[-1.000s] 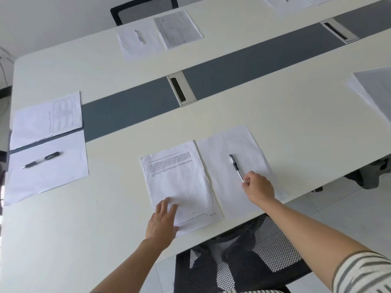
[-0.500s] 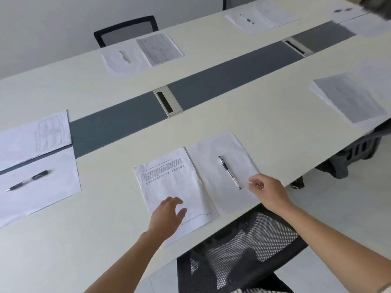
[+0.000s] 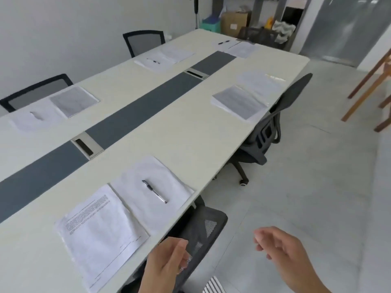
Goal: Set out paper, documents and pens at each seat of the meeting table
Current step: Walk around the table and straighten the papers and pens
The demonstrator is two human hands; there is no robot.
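Note:
On the cream meeting table (image 3: 190, 132), at the near seat, a printed document (image 3: 99, 229) lies beside a blank sheet (image 3: 169, 187) with a black pen (image 3: 154, 191) on it. My left hand (image 3: 167, 263) hovers off the table edge above a mesh chair (image 3: 201, 231), fingers loosely curled, holding nothing. My right hand (image 3: 283, 250) hangs over the floor, relaxed and empty. At the following seat on this side lie a printed document (image 3: 239, 101) and a sheet (image 3: 259, 82); no pen shows on them. Other seats hold papers (image 3: 72, 100), and two show pens (image 3: 153, 61).
A grey strip (image 3: 137, 115) with metal cable hatches (image 3: 87, 145) runs along the table's middle. A dark office chair (image 3: 268, 127) stands at the right side. Boxes and bags (image 3: 234, 23) crowd the far end. Wooden furniture legs (image 3: 372, 81) stand at the right on the pale floor.
Both hands have come off the papers and pulled back past the table edge. The view has swung right, showing the far end of the table and the room.

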